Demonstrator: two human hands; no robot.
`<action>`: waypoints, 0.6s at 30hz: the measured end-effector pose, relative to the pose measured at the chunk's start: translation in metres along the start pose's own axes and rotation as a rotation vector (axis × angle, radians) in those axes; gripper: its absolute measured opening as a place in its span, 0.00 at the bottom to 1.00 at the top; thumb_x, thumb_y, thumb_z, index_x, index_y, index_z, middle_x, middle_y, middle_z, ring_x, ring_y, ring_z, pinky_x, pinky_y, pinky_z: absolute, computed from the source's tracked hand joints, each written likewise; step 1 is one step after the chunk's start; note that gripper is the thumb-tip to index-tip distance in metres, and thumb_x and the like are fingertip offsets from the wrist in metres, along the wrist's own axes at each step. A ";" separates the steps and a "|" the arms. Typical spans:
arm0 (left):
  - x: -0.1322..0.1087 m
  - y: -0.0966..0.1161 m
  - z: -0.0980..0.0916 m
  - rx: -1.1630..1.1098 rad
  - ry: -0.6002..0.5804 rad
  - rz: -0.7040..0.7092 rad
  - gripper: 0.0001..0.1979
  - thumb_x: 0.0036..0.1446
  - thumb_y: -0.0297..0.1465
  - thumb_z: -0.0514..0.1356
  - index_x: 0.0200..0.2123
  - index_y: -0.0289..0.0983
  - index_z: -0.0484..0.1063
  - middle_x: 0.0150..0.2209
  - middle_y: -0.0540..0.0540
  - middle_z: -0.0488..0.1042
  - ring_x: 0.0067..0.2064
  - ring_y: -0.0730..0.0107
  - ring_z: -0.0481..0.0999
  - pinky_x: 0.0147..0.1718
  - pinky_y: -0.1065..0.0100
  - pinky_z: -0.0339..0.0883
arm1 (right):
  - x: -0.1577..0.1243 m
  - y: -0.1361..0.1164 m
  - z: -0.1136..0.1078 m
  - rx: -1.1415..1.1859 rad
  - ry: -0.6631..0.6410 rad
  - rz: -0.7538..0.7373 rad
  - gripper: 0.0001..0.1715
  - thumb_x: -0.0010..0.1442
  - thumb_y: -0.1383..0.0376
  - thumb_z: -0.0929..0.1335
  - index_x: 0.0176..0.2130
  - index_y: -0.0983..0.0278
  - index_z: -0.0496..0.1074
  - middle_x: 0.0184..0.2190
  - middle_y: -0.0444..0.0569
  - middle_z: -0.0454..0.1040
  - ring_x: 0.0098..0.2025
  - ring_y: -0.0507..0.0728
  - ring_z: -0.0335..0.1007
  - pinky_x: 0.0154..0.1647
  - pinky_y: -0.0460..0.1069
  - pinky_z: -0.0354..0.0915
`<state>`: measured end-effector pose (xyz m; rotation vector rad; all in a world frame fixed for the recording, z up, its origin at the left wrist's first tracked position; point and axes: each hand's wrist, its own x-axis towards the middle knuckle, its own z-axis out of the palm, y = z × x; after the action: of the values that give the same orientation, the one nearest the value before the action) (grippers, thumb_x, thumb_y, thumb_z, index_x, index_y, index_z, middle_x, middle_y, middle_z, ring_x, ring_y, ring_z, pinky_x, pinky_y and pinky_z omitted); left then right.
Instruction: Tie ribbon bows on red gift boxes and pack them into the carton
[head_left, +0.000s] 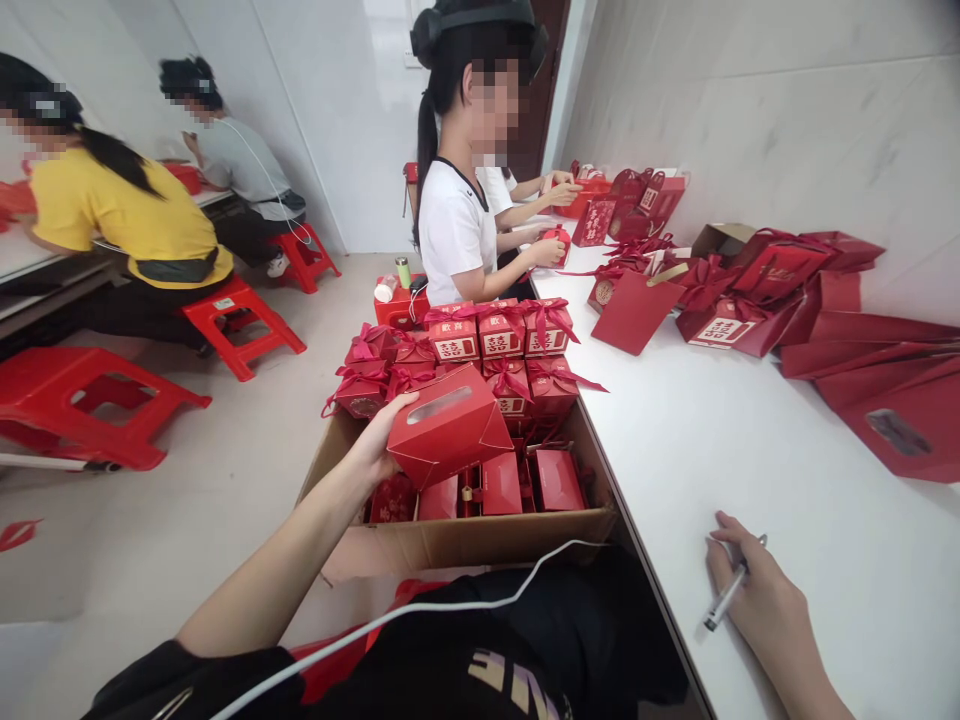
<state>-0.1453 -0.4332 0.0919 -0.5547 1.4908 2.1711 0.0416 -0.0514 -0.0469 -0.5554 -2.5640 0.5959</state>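
My left hand point(381, 440) grips a red gift box point(454, 425) by one end, its fingers mostly hidden by the box. The gift box has a long rounded slot in its upper face and is held tilted. Beneath it stands a cardboard carton point(450, 540), packed with more red gift boxes point(501, 485); several with ribbon bows point(551, 325) are stacked at its far side. On the right, my right hand point(769, 610) rests on the white table point(675, 480). A pen point(726, 598) is held slantwise between its fingers.
Red bags point(877, 385) and a heap of red boxes point(724, 330) lie along the wall. A co-worker in white point(454, 225) sits ahead beside the table. A white cable point(420, 608) crosses my lap. Red stools point(97, 395) stand to the left.
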 end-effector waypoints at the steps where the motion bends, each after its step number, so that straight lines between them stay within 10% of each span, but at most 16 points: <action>1: 0.000 0.000 -0.001 -0.021 0.004 -0.021 0.10 0.54 0.33 0.55 0.34 0.35 0.73 0.27 0.47 0.78 0.25 0.69 0.76 0.28 0.69 0.71 | 0.000 -0.001 0.000 0.001 0.001 -0.001 0.15 0.52 0.53 0.59 0.33 0.60 0.65 0.47 0.53 0.72 0.37 0.62 0.74 0.30 0.53 0.70; 6: 0.002 0.021 -0.029 0.199 -0.035 -0.124 0.12 0.51 0.37 0.57 0.32 0.35 0.75 0.30 0.43 0.79 0.27 0.64 0.77 0.28 0.67 0.72 | -0.001 -0.001 0.000 -0.003 0.000 -0.020 0.15 0.52 0.53 0.59 0.33 0.60 0.65 0.48 0.53 0.72 0.39 0.63 0.73 0.30 0.53 0.69; 12: 0.025 0.072 -0.073 0.986 -0.135 -0.224 0.14 0.35 0.36 0.68 0.30 0.39 0.77 0.33 0.41 0.79 0.31 0.56 0.78 0.28 0.66 0.71 | -0.002 0.006 0.002 -0.009 0.005 -0.038 0.15 0.53 0.54 0.59 0.34 0.60 0.65 0.48 0.52 0.71 0.38 0.62 0.73 0.31 0.53 0.69; 18: 0.075 0.046 -0.072 1.285 0.014 -0.065 0.08 0.31 0.31 0.67 0.21 0.38 0.75 0.28 0.40 0.78 0.34 0.49 0.78 0.30 0.58 0.71 | -0.001 0.002 0.002 -0.016 0.007 -0.014 0.15 0.52 0.54 0.59 0.34 0.59 0.65 0.47 0.52 0.71 0.38 0.63 0.73 0.30 0.53 0.69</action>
<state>-0.2275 -0.5054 0.0603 -0.1282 2.3621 0.7826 0.0418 -0.0505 -0.0501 -0.5429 -2.5666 0.5677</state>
